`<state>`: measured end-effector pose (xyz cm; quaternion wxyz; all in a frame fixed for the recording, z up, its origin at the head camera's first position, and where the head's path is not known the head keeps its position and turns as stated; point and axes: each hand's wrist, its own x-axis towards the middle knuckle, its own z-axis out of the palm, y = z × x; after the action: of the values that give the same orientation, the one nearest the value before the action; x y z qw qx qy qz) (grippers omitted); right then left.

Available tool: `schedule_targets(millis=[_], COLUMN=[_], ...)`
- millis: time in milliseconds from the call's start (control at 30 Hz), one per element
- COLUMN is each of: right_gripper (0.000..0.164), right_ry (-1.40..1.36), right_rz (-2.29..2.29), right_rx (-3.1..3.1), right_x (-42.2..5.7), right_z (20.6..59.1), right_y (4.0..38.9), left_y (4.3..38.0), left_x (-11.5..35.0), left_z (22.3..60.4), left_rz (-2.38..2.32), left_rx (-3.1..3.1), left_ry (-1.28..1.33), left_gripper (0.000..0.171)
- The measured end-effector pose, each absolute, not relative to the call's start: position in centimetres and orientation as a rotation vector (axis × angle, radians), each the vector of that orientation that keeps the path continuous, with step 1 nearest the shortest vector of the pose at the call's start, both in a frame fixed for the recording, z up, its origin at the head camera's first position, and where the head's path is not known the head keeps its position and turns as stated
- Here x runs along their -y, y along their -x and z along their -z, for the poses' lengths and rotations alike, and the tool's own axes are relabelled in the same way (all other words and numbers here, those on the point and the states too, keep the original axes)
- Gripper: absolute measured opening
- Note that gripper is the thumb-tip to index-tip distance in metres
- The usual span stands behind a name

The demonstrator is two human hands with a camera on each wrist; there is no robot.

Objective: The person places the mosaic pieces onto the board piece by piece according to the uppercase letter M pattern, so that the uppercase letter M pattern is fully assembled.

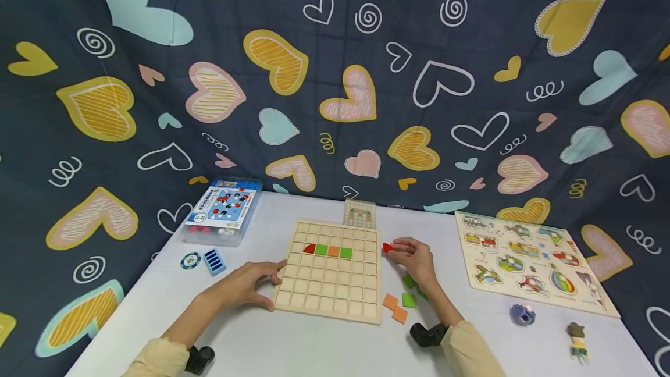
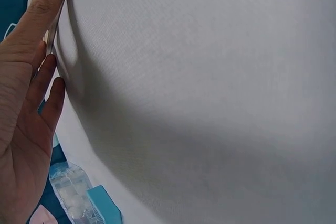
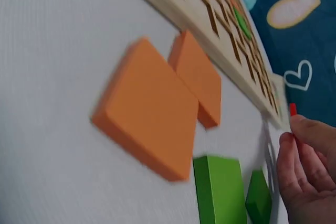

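In the head view, a wooden grid board (image 1: 330, 277) lies on a white table (image 1: 282, 347). Four pieces sit side by side in one row of its cells, from its left: a red quarter-round (image 1: 310, 248), a green square (image 1: 321, 249), an orange square (image 1: 333, 251) and a second green square (image 1: 346, 253). The left hand (image 1: 253, 285) has its thumb and fingers spread against the board's left side, near the front corner. The right hand (image 1: 414, 258) pinches a red piece (image 1: 387, 247) just off the board's right side, roughly level with that row. Loose orange tiles (image 1: 400, 315) and loose green tiles (image 1: 409, 301) lie right of the board; a pattern card (image 1: 360, 214) is at its far edge.

The left wrist view shows the thumb against the board's edge and the other fingers loosely bent; whether each touches it, I cannot tell.

In the right wrist view, thumb and fingers hold the red piece by a small part; its full shape is hidden. It is apart from the board.

The step in hand seems to be bringing this piece to the row. Seating it would call for turning its curve the right way and lowering it flat into a cell, the board kept steady.
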<state>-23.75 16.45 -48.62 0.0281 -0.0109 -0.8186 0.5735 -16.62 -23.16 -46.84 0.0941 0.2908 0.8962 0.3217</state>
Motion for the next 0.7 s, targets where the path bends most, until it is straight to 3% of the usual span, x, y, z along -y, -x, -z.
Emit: schedule_targets(millis=[700], right_gripper=[0.025], right_ry=[-0.079], right_rz=[-1.775], right_rx=[2.5], right_x=[-13.5], right_z=[48.7], right_y=[22.9], left_y=[17.0], left_x=[23.0], left_z=[46.9], left_rz=[-0.948], left_rx=[-2.665], left_ry=[-0.897], left_gripper=[0.032])
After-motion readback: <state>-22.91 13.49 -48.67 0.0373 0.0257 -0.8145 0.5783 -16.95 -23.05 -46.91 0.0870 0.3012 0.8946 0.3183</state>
